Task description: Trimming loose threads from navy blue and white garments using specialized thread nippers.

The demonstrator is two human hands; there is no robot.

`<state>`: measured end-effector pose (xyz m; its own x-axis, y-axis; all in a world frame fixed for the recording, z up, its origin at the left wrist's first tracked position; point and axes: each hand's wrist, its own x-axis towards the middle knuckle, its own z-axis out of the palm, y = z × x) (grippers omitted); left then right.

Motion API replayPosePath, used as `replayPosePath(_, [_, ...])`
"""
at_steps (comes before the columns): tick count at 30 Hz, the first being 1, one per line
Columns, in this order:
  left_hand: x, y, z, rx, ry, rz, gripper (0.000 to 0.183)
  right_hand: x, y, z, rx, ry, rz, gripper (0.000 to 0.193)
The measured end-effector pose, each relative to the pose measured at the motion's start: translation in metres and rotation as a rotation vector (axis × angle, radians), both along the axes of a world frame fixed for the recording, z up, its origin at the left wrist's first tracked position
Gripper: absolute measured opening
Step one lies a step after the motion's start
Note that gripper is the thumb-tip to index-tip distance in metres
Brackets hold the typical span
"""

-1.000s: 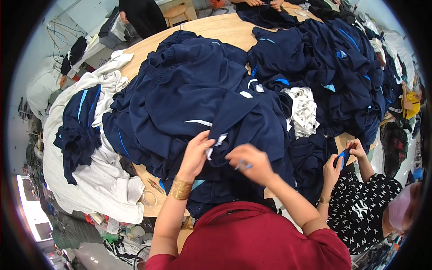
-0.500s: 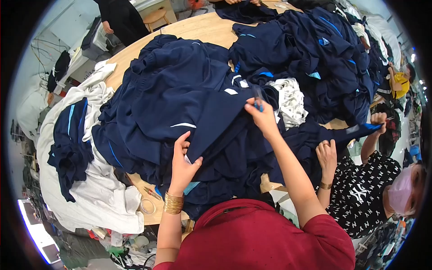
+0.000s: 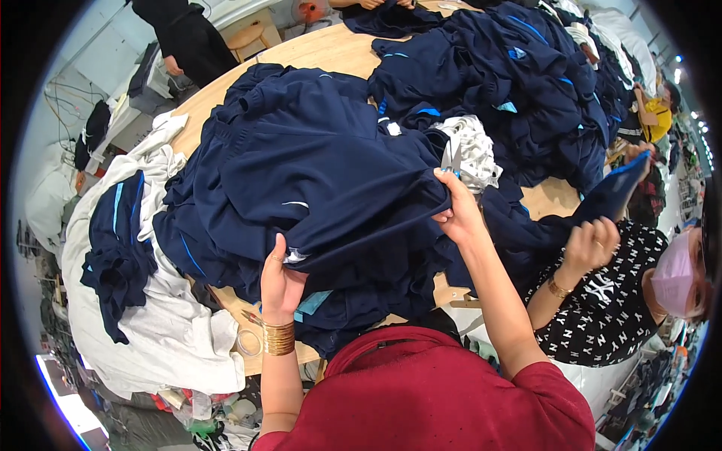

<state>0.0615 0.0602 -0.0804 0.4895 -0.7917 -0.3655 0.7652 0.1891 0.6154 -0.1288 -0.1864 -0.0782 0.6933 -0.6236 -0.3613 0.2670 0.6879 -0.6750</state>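
Right hand (image 3: 460, 213) grips navy garment (image 3: 376, 192)

Pale wall (image 3: 84, 46), wooden stool (image 3: 247, 36).

White letters (image 3: 599, 289) (repeated) on black shirt (image 3: 611, 310)

The left forearm (image 3: 280, 383) is held nearly upright; its hand (image 3: 283, 284) is set low, thumb raised, remaining fingers largely hidden. The right forearm (image 3: 496, 304) is slanted inward, and the right hand (image 3: 459, 209) is positioned higher, fingers bent leftward in a grip. The hands are held well apart
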Motion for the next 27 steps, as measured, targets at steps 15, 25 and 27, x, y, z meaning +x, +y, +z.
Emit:
replayPosePath(15, [-0.013,0.004,-0.004,-0.19,0.05,0.108,0.034,-0.013,0.02,0.001,-0.094,-0.019,-0.023,0.011])
replayPosePath(25, [-0.041,-0.021,0.015,0.484,-1.456,0.293,0.038,-0.015,0.013,0.007,-0.171,0.067,0.101,0.012])
replayPosePath(27, [-0.047,-0.047,0.038,0.252,-1.351,0.128,0.037,-0.015,0.011,0.008,-0.308,0.104,0.2,0.009])
